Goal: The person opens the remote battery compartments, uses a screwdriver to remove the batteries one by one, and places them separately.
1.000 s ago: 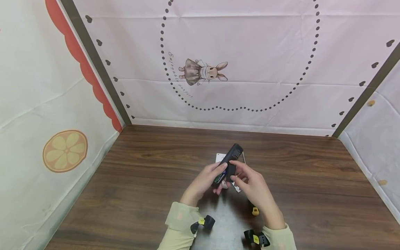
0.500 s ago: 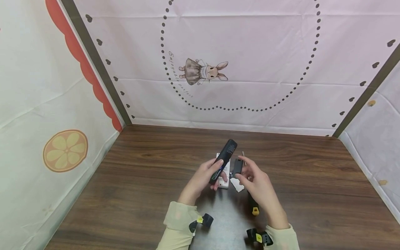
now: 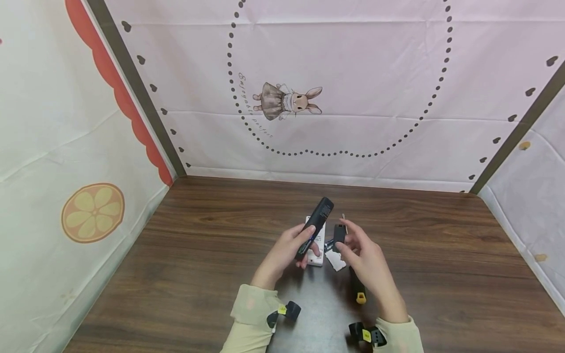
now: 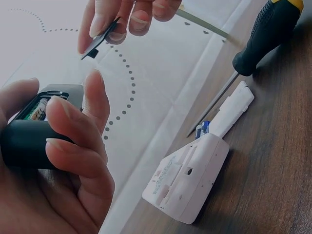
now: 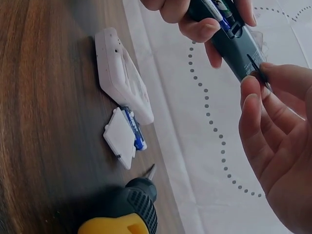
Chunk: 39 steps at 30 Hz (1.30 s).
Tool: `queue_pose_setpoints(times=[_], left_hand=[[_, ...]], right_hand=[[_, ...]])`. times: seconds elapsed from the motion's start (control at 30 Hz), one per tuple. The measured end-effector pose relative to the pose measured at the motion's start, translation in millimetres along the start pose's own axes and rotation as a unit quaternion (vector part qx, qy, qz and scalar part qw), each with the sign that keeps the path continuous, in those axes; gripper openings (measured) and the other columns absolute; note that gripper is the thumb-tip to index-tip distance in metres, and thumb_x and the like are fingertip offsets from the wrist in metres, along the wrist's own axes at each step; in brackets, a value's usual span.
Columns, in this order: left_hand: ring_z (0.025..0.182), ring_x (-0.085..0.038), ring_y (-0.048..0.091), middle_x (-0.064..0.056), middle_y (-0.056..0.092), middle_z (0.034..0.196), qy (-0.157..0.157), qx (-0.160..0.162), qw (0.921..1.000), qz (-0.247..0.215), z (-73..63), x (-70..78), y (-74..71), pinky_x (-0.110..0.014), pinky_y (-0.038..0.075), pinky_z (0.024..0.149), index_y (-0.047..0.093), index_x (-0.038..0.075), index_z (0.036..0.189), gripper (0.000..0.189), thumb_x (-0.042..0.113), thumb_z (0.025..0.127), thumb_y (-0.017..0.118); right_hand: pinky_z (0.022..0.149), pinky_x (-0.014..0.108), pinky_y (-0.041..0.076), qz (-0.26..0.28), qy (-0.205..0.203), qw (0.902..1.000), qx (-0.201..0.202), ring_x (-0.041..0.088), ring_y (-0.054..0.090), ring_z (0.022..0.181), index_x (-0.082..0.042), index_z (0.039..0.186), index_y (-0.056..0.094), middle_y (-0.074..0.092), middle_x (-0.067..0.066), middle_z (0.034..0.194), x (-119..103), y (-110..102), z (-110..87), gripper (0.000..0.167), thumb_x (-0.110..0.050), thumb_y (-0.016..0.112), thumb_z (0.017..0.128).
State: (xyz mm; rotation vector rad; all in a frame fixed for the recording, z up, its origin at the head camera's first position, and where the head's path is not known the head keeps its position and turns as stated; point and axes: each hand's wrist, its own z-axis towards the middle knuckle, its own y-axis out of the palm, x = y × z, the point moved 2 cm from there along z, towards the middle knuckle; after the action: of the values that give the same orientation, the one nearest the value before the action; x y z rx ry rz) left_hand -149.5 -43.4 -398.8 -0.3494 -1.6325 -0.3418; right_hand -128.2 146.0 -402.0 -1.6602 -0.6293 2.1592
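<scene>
My left hand (image 3: 282, 250) grips a black remote control (image 3: 322, 211), tilted with its back showing. Its battery compartment lies uncovered, and batteries (image 5: 218, 13) sit inside. To the right of it, my right hand (image 3: 370, 260) pinches a small black battery cover (image 3: 339, 235) between thumb and fingers, held apart from the compartment. In the left wrist view the cover (image 4: 100, 40) appears edge-on, with a little tab on its underside. Below the hands, a white plastic device (image 5: 122, 73) rests on the table beside a loose white cover (image 5: 119, 139) and blue batteries (image 5: 134, 129).
A screwdriver (image 4: 265, 39) with a black and yellow handle lies on the wooden table (image 3: 198, 255) by the right forearm, its shaft pointing away. Printed cloth walls (image 3: 353, 88) rise behind the table and at both sides.
The right hand has drawn the battery cover away from the remote control, to the right. The left hand has shifted slightly left with the remote, uncovering more of the white device.
</scene>
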Motion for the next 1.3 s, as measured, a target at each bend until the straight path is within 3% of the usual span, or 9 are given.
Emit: queue_pose_setpoints(times=[0.53,1.0,1.3], left_hand=[[0.042,-0.015,0.049,-0.022,0.062,0.078,-0.004,0.004,0.9999,0.011,1.5,0.3,0.1,-0.023,0.038,0.040,0.050,0.004,0.107,0.038,0.039,0.093,0.043],[0.042,-0.015,0.047,-0.012,0.058,0.071,0.000,0.011,0.9998,0.013,2.5,-1.7,-0.9,-0.022,0.037,0.039,0.050,0.005,0.103,0.037,0.040,0.092,0.044],[0.042,-0.016,0.047,-0.013,0.058,0.071,0.003,0.010,0.9998,0.015,2.2,-2.5,-0.3,-0.023,0.037,0.040,0.050,0.005,0.102,0.039,0.041,0.091,0.045]], right_hand=[[0.056,0.028,0.049,0.021,0.036,0.9991,0.001,0.025,0.060,0.068,-0.029,0.129,0.041,0.058,0.002,0.088,10.5,-5.6,1.4,0.047,-0.013,0.056,0.088],[0.055,0.026,0.048,-0.021,0.040,0.9990,0.004,0.014,0.058,0.064,-0.020,0.123,0.050,0.058,0.003,0.087,20.4,-11.1,2.2,0.038,-0.011,0.057,0.087],[0.057,0.026,0.048,-0.036,0.068,0.9970,-0.011,0.015,0.057,0.069,-0.021,0.117,0.052,0.057,0.002,0.089,29.7,-14.5,-0.3,0.031,-0.014,0.057,0.087]])
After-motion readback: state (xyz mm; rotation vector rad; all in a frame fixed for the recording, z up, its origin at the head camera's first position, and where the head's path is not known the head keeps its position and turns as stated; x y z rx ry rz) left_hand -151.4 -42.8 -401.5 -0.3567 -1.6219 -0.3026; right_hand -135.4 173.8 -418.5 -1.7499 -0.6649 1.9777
